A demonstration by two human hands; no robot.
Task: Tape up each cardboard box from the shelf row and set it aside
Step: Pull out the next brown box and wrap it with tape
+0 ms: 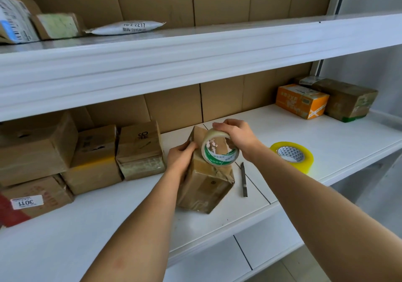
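A brown cardboard box [204, 186] stands on the white shelf [282, 129] in the middle, one flap raised at its far end. My left hand [180, 157] grips the box's left side near the top. My right hand [237, 136] holds a roll of clear tape [219, 149] with a green-printed core, pressed against the box top. A row of several cardboard boxes [139, 151] sits to the left on the same shelf.
A yellow tape roll [292, 156] lies to the right of the box, and a dark utility knife [244, 179] lies between them. An orange box [301, 101] and a brown taped box [348, 101] stand at the far right. The upper shelf holds parcels [128, 27].
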